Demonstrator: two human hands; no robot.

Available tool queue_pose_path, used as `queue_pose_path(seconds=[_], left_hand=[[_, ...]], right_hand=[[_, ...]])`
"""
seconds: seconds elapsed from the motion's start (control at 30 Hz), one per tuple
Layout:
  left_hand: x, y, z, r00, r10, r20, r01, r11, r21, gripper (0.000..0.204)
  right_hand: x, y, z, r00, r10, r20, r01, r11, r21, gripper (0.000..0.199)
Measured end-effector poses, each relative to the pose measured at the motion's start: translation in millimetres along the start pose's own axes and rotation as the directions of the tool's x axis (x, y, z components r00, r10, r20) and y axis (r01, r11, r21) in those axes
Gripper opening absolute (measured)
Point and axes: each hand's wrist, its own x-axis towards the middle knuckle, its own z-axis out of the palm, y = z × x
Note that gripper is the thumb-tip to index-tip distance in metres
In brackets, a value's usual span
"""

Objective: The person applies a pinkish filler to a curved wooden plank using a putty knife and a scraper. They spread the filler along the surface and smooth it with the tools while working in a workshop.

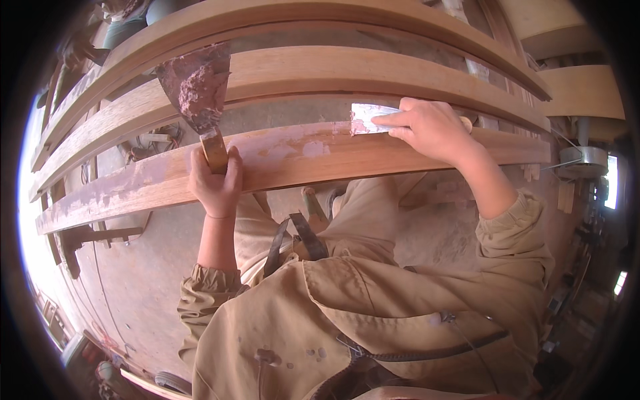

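My left hand (217,179) is closed round the wooden handle of a wide putty knife (179,80), whose blade carries a thick heap of pinkish filler (200,90). In my right hand (433,128) is a smaller putty knife (368,119), its metal blade smeared with filler. That blade is at the upper edge of the nearest wooden beam (373,157); whether it touches the wood I cannot tell. Pinkish patches of filler (283,143) coat the beam's top from its middle to its left end. The right part shows mostly bare wood.
Two more long beams, a middle one (320,67) and a far one (320,12), run side by side beyond the nearest. At the right stands a metal cylinder (583,162) beneath a wooden panel (579,90). Another person's hand (81,50) shows at the far left.
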Motion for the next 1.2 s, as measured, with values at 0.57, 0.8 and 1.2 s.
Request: queue_pose_path(seconds=[0.57,0.8,1.2], left_hand=[[1.5,0.0,2.2,1.000,-0.012,0.010,0.012,0.999,0.036,0.023],[0.9,1.9,-0.3,1.000,0.001,0.009,-0.001,0.999,0.048,0.025],[1.7,4.8,0.7,1.000,-0.003,0.017,0.002,0.999,0.052,0.021]], right_hand=[[32.0,-42.9,-17.9,0.989,0.033,0.144,-0.010,0.988,-0.156,0.025],[0.8,1.5,-16.7,0.998,0.054,0.025,-0.053,0.997,-0.048,0.027],[-25.8,44.4,14.7,0.995,0.096,-0.025,-0.095,0.994,0.047,0.031]])
